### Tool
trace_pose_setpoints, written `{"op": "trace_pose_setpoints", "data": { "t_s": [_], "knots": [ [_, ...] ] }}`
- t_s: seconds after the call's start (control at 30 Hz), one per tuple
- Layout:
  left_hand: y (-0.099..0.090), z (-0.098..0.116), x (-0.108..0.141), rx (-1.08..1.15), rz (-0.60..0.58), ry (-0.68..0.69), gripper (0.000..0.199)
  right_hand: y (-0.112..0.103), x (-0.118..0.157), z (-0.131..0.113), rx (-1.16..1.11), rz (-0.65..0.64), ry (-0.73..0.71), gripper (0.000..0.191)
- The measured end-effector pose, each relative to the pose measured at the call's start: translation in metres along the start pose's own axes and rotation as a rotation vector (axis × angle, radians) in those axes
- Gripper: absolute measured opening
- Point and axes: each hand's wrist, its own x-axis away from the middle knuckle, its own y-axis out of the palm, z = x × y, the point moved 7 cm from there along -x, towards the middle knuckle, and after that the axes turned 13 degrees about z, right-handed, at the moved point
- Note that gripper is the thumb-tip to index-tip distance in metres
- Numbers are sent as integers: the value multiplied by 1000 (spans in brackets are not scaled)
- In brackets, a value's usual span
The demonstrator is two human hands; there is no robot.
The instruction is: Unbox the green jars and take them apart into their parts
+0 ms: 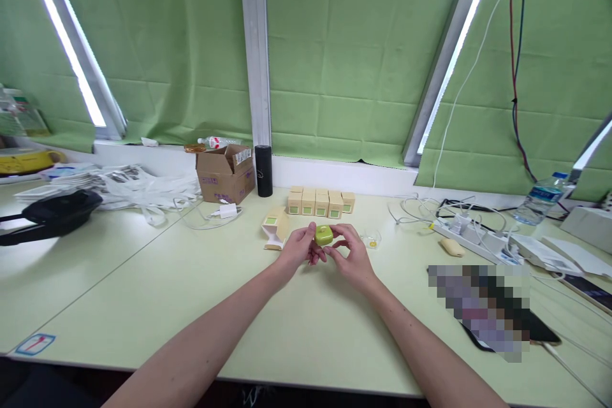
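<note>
Between my two hands, over the middle of the table, is a small shiny green rounded case (324, 234). My left hand (300, 247) grips it from the left, thumb on its near top edge. My right hand (352, 255) has its fingers bent at the case's right side, the index finger reaching its upper edge; whether it bears any of the weight is hard to see. Left of the hands lies an opened small carton (276, 227) with a green square on it. A row of several small cartons (321, 203) stands behind. A clear plastic piece (371, 240) sits right of my right hand.
A brown cardboard box (224, 174) and a black cylinder (263, 171) stand at the back. White cables and a power strip (473, 236) lie to the right, near a water bottle (540, 199) and a dark device (540, 325). A white charger (227, 210) is left of centre.
</note>
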Motion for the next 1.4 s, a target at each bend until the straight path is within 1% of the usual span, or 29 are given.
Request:
{"op": "trace_pose_setpoints", "data": {
  "t_s": [0.13,0.23,0.3,0.33,0.4,0.5,0.53,0.6,0.63,0.7,0.8,0.87,0.93,1.03,1.1,1.17,1.23,1.4],
  "knots": [
    [1,-4,1,-60,-5,-62,74,2,0,1,-19,-16,33,33],
    [2,-4,1,-79,-14,-80,77,5,2,6,-66,-22,96,38],
    [3,-4,0,-86,-21,-66,77,6,3,12,-122,-20,159,43],
    [2,-4,0,-91,-17,-44,76,7,3,14,-160,-19,191,45],
    [-1,1,-1,-111,38,61,71,8,2,17,-246,-7,243,44],
    [-11,16,2,-161,170,312,52,4,-3,20,-340,58,288,44],
    [-12,21,4,-182,187,388,45,2,-5,20,-350,82,299,44],
    [-10,28,10,-224,158,492,39,-1,-7,22,-346,111,325,45],
    [-8,29,12,-246,129,522,39,-2,-7,24,-335,116,339,46],
    [-4,30,16,-283,82,541,39,-1,-7,27,-307,113,359,49],
    [-1,25,15,-293,73,497,38,0,-4,31,-236,88,352,52],
    [-2,20,12,-249,84,445,39,0,-3,30,-138,59,311,50],
    [-3,17,7,-177,99,389,41,-4,-3,24,-2,65,206,47],
    [-7,12,2,-126,128,322,42,-10,-4,5,206,78,-78,48],
    [-7,9,2,-156,142,307,41,-8,-1,-6,337,27,-263,47],
    [-6,7,3,-196,131,306,39,-5,2,-12,444,-19,-388,41],
    [-4,4,5,-220,108,311,40,-4,3,-15,499,-25,-459,38],
    [0,7,10,-261,59,346,46,-2,5,-21,545,-12,-567,34]
  ]
}}
